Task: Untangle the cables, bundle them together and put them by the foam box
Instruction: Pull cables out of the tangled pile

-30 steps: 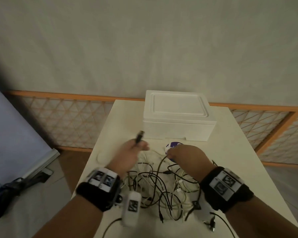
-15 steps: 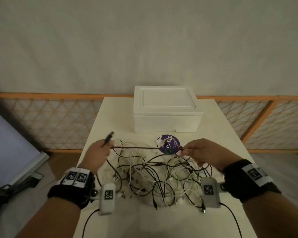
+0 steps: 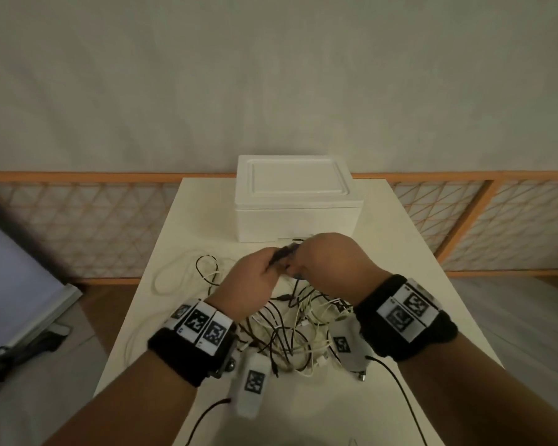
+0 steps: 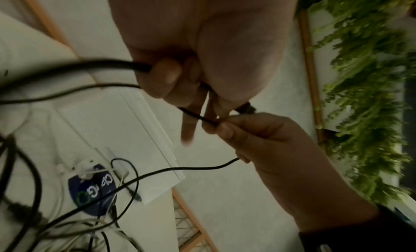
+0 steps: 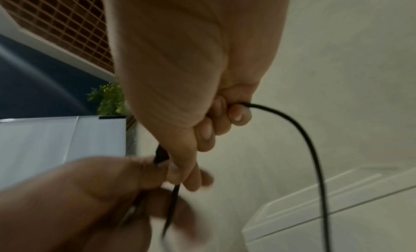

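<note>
A tangle of black and white cables (image 3: 287, 329) lies mid-table, in front of the white foam box (image 3: 295, 201). Both hands are raised above the tangle and meet just before the box. My left hand (image 3: 273, 257) grips a black cable (image 4: 90, 65) in curled fingers, with its plug end poking out between the two hands. My right hand (image 3: 298, 252) pinches the same black cable (image 5: 310, 149) right beside the left fingers, and its other fingers curl round a loop of it. The cable trails down into the tangle.
The cream table (image 3: 416, 284) has a bare strip on either side of the box. A purple round disc (image 4: 92, 190) lies under cables near the box. A white cable loop (image 3: 171, 278) sprawls toward the left edge. An orange lattice fence (image 3: 78, 220) stands behind.
Half a second ago the hands were wide apart with the black cable stretched between them. They have come together in front of the foam box, doubling the cable over.
</note>
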Available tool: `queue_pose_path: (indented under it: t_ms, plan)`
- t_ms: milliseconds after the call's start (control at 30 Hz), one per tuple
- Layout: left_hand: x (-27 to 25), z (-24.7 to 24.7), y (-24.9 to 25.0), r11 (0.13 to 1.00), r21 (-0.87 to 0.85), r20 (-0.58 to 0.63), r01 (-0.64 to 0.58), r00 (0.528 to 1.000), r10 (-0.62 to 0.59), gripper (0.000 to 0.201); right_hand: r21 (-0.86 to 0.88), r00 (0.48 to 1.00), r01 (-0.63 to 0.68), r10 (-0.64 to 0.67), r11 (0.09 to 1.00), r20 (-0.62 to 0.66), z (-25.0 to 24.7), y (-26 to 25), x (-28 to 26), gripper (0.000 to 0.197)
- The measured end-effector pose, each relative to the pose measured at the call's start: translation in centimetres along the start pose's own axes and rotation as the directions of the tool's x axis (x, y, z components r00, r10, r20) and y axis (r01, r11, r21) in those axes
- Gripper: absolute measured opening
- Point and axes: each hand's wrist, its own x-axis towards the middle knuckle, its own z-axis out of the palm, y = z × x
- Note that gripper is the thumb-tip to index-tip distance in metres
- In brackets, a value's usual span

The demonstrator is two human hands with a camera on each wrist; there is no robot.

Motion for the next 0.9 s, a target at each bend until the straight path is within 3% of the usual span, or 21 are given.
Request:
queue_pose_path:
  t_ms: [67, 133, 267, 400, 667, 767, 900]
  plan:
    - [0.5, 0.4, 0.2, 0.999, -0.005, -0.006, 0.032, 0.999, -0.032, 0.026, 0.164, 1.0, 0.0, 0.002, 0.987, -0.011, 0.1, 0.9, 0.0, 0.025]
    - [0.8, -0.5, -0.1, 0.987, 0.159, -0.012, 0.003, 1.0, -0.001, 0.028, 0.27, 0.998, 0.032, -0.017, 0.962, -0.059, 0.8, 2.3, -0.5, 0.023]
    - [0.9, -4.6, -3.1, 0.941, 0.338, -0.067, 0.024, 0.998, -0.002, 0.025, 0.459, 0.991, -0.106, 0.13, 0.882, -0.02, 1.1, 6.9, -1.3, 0.025]
    - [0.0, -7.6, -7.8, 0.863, 0.48, -0.143, 0.157, 0.985, -0.099, 0.022, 0.37, 0.97, -0.206, 0.24, 0.906, -0.047, 0.0, 11.0, -2.4, 0.025]
    - [-2.2, -7.6, -13.3, 0.785, 0.498, -0.219, 0.368, 0.93, -0.296, 0.026, 0.251, 0.926, -0.371, 0.376, 0.894, 0.029, 2.0, 16.8, -4.9, 0.026]
    - [-3.7, -7.9, -14.9, 0.7, 0.56, -0.242, 0.442, 0.896, -0.372, 0.028, 0.268, 0.874, -0.475, 0.484, 0.838, 0.037, 3.1, 19.5, -6.7, 0.026]
    - [-5.5, -7.3, -15.6, 0.653, 0.541, -0.24, 0.529, 0.842, -0.484, 0.027, 0.265, 0.797, -0.59, 0.602, 0.762, 0.046, 4.1, 23.5, -9.0, 0.03]
